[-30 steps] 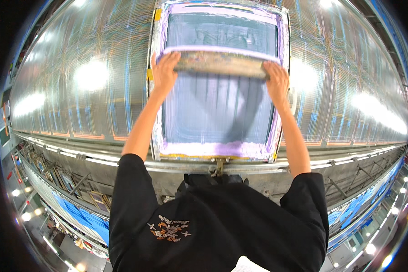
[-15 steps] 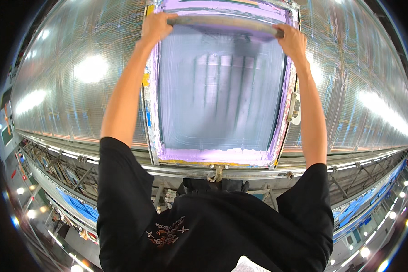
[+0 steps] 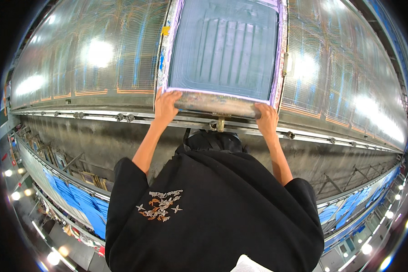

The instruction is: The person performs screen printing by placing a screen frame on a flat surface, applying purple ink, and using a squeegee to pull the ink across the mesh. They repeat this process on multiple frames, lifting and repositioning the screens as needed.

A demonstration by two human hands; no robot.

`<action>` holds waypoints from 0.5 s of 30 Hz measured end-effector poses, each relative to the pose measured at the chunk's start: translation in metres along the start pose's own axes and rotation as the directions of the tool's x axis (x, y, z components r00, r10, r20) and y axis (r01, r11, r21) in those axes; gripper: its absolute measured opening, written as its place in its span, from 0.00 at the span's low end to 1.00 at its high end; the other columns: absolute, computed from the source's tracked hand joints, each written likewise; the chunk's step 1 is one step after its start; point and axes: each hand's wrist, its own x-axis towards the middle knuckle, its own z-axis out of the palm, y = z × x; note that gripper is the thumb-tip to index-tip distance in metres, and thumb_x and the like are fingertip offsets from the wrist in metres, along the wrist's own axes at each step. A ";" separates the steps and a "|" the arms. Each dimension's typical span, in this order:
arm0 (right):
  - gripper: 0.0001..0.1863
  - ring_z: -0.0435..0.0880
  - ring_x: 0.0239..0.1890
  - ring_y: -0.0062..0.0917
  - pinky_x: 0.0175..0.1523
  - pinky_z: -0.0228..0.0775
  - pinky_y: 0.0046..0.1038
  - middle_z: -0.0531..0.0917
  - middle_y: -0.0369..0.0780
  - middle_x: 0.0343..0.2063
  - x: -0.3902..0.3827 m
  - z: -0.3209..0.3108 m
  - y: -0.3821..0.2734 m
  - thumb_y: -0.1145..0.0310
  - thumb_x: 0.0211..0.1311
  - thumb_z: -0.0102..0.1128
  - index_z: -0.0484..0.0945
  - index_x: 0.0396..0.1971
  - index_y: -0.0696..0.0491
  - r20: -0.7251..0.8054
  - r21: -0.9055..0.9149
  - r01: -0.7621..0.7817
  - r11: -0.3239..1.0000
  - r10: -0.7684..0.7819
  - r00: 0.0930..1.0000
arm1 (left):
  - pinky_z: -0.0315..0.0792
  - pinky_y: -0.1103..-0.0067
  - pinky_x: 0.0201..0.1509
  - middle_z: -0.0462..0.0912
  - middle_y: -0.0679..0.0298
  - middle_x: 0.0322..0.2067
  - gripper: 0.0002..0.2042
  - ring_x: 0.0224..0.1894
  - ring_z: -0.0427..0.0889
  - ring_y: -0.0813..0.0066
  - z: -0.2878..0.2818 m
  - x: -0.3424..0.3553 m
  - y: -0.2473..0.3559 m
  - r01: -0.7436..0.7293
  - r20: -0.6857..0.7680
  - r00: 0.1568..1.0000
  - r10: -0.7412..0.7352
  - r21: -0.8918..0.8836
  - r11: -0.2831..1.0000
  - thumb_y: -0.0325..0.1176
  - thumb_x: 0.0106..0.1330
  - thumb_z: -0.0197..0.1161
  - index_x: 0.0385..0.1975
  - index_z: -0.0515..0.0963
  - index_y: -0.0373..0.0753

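A wide squeegee [image 3: 217,104] with a worn, stained handle lies across the near end of a screen printing frame [image 3: 164,50]. My left hand [image 3: 167,106] is closed round its left end, and my right hand [image 3: 267,119] grips its right end. Blue-grey mesh [image 3: 226,50] fills the frame, with several long darker stripes in its middle. Purple coating borders the mesh, and yellow and blue tape patches mark the left side. The squeegee's lower edge is hidden beneath its handle.
The frame rests on a long shiny printing table [image 3: 122,59] streaked with coloured lines. Along its near edge runs a metal rail [image 3: 158,121] with several knobs. A metal bracket [image 3: 221,123] sits at the frame's near side. Blue sheets [image 3: 77,199] lie on racks behind me.
Both my hands have drawn the squeegee from the far end of the frame to its near end. My arms are now bent, and the view has shifted.
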 end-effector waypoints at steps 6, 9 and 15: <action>0.18 0.86 0.50 0.47 0.55 0.77 0.44 0.89 0.46 0.48 0.014 -0.017 0.007 0.72 0.57 0.68 0.87 0.49 0.53 0.296 -0.047 0.000 0.999 0.014 0.955 | 0.58 0.51 0.77 0.90 0.54 0.43 0.21 0.52 0.86 0.55 -0.019 0.018 0.006 -0.001 0.275 0.961 -0.044 0.164 0.987 0.34 0.51 0.75 0.48 0.88 0.43; 0.17 0.87 0.46 0.48 0.51 0.78 0.45 0.89 0.48 0.45 0.053 -0.024 -0.017 0.60 0.64 0.69 0.86 0.49 0.52 0.314 0.039 0.145 0.989 -0.149 0.938 | 0.65 0.50 0.72 0.90 0.53 0.40 0.27 0.51 0.86 0.52 -0.035 0.080 0.052 -0.134 0.526 0.851 -0.005 0.226 0.965 0.49 0.47 0.83 0.47 0.88 0.42; 0.21 0.87 0.41 0.48 0.46 0.77 0.47 0.89 0.47 0.36 0.100 0.019 -0.060 0.48 0.73 0.61 0.87 0.46 0.51 0.260 0.230 0.116 0.966 -0.176 0.949 | 0.80 0.60 0.51 0.90 0.52 0.44 0.30 0.48 0.87 0.49 0.031 0.150 0.101 -0.083 0.646 0.744 0.170 -0.163 0.983 0.51 0.45 0.84 0.49 0.88 0.42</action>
